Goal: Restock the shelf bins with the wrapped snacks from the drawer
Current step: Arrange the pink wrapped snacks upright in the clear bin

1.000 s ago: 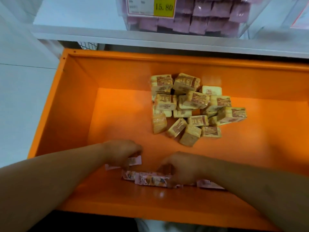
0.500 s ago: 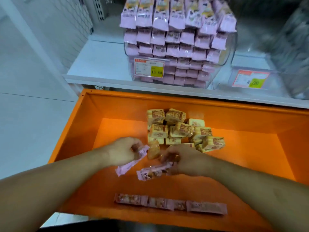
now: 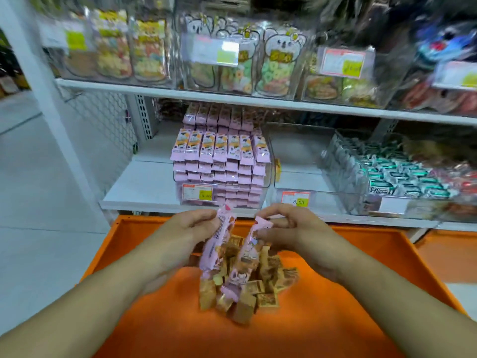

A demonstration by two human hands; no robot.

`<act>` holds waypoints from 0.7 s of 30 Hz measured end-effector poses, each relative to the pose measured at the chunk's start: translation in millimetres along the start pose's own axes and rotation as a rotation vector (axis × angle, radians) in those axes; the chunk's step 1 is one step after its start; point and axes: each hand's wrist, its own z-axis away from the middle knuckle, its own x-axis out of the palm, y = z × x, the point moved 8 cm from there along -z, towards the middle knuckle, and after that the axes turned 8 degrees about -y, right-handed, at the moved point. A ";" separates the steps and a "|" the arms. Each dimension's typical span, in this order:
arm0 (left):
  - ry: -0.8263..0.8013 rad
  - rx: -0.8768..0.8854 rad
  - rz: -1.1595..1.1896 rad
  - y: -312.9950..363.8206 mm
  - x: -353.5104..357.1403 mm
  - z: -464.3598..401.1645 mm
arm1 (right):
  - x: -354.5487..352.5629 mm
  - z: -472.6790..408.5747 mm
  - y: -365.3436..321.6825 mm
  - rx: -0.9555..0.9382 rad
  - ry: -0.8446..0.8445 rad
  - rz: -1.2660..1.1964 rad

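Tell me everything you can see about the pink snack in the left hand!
The pink snack strip looks like a long run of shiny, plastic-looking wrapped packets joined end to end, pink with brownish printed pictures too blurred to read. The left hand pinches it near its top, so it hangs almost upright, tilted slightly, over the orange drawer and its pile of tan wrapped cubes. Its lower end dangles free. A second pink strip hangs beside it.

Two bare forearms are seen, ending in the left hand (image 3: 192, 226) and the right hand (image 3: 300, 229). No sleeves, gloves, rings or watches are worn on either.
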 end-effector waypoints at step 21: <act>-0.126 0.057 0.063 42.9 50.7 -21.4 | -33.0 -24.9 -25.8 -0.131 0.343 0.060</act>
